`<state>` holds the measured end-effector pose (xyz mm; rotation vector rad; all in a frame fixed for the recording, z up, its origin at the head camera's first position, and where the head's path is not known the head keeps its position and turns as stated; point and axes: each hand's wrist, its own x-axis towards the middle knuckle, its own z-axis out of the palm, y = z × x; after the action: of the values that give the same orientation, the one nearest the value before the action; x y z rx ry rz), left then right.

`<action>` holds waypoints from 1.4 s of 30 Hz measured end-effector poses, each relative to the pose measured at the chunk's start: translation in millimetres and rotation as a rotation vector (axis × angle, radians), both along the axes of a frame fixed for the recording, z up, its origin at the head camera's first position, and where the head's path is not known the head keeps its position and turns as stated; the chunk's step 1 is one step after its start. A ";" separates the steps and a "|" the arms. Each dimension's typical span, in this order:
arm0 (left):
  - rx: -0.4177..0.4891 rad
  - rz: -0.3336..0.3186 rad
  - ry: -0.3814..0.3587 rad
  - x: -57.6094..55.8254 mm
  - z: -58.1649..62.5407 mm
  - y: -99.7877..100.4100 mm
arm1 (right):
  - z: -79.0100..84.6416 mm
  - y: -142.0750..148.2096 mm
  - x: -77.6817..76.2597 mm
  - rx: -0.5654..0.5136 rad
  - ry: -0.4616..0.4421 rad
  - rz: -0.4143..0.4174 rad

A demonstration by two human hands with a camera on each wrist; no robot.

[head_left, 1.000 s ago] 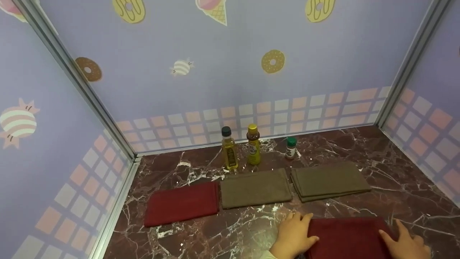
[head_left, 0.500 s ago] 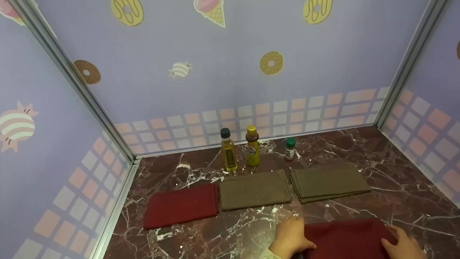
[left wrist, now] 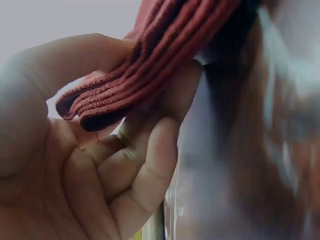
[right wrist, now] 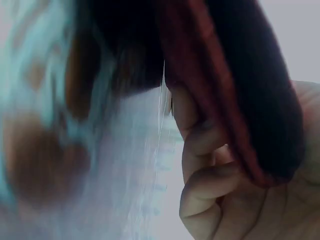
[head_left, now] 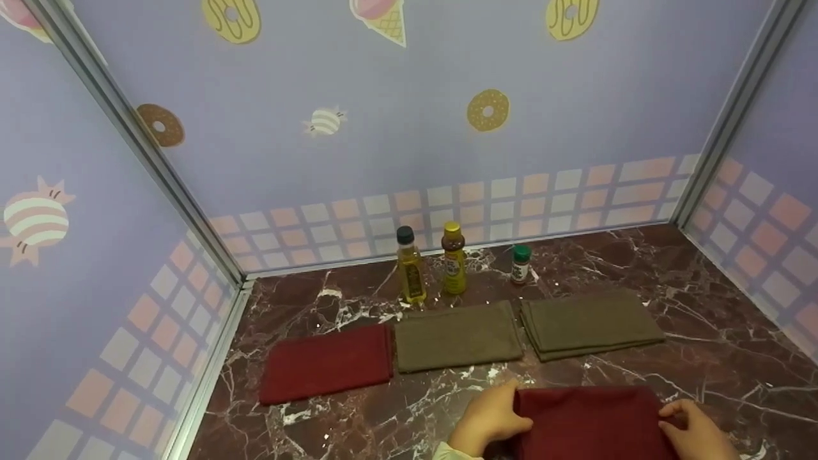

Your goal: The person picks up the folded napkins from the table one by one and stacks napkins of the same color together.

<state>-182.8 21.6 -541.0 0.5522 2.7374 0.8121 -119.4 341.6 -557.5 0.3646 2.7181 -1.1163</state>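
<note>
A folded dark red cloth (head_left: 591,421) spans the space between both hands at the bottom right of the head view. My left hand (head_left: 491,416) grips its left edge, thumb on top and fingers beneath; the left wrist view shows the stacked layers of the cloth (left wrist: 145,70) pinched there. At the opposite edge my right hand (head_left: 696,431) holds the cloth between thumb and curled fingers. In the right wrist view the folded side of the cloth (right wrist: 220,90) lies over the fingers (right wrist: 210,187), above the blurred tabletop.
Another folded red cloth (head_left: 327,364) lies at the left on the marbled table (head_left: 358,421). Two folded olive cloths (head_left: 458,337) (head_left: 591,324) lie to its right. Behind them stand an oil bottle (head_left: 412,271), a yellow-capped bottle (head_left: 454,265) and a green-capped jar (head_left: 521,265). Patterned walls (head_left: 409,147) enclose the table.
Both hands have closed on the red cloth's side edges, the right hand having been spread beside it. Cloth and hands have shifted left. The other cloths and bottles stay put.
</note>
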 end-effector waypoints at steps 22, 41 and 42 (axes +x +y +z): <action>0.437 0.419 0.234 -12.1 1.1 -139.1 | 24.5 -156.2 -54.9 -0.013 0.336 -0.037; 0.487 0.809 0.280 -3.4 10.4 -237.5 | 19.4 -266.0 -87.8 -0.095 0.496 0.191; 0.479 0.818 0.275 -4.1 11.5 -241.6 | 19.6 -269.9 -88.6 -0.110 0.487 0.215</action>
<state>-186.9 -220.0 -529.5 -0.4881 3.0080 1.7011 -208.0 71.8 -537.8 -0.2471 2.9779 -1.4351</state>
